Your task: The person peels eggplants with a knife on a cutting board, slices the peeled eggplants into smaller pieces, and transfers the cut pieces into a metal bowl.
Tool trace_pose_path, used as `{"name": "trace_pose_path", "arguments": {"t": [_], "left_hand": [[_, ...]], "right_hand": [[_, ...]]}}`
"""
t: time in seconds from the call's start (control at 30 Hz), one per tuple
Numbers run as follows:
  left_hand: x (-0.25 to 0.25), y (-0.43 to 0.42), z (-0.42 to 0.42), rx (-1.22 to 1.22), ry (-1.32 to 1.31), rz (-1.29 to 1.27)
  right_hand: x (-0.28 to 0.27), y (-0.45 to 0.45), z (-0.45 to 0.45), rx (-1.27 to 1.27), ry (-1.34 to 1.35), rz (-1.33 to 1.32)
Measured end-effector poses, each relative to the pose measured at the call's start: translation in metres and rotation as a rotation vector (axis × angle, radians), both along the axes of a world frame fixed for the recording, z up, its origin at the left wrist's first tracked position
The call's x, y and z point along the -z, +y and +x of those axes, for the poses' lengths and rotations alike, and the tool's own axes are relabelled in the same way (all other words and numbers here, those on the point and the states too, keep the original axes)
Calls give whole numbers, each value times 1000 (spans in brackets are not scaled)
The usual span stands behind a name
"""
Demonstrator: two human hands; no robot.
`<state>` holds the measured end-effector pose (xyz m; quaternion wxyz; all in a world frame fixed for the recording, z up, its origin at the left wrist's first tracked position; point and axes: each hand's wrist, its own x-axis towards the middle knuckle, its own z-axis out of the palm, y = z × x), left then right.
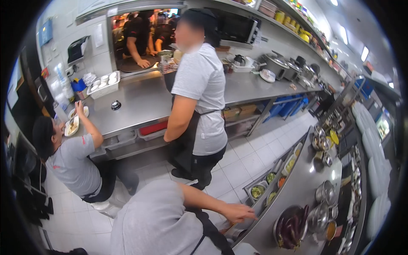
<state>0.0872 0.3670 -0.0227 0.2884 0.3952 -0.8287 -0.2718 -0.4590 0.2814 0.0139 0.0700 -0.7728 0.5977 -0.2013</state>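
Left hand (238, 211) at the table (294, 187) edge, lower centre.
Best kept clear of the vegetable tubs (257, 191); whether its fingers hold anything, I cannot tell.

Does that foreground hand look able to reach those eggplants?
Probably yes: the hand is close beside the steel counter, with only bare countertop seemingly between it and the eggplants.

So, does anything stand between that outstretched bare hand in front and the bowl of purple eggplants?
Nothing visible does: between the hand and the eggplants in their bowl there is just the edge and a bare strip of the counter. The steel bowls stand beyond.
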Motion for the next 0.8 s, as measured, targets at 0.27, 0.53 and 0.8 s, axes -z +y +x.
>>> {"name": "trace_pose_path", "arguments": {"t": [0.27, 0.53, 0.8], "left_hand": [[-35, -79, -74, 117, -9, -284], [-29, -104, -102, 155, -212, -328], [-18, -127, -107, 149, -171, -388]], "right_hand": [[27, 0, -20, 121, 117, -61], [-71, -33, 147, -25, -13, -158], [-38, -116, 176, 105, 246, 395]]}}
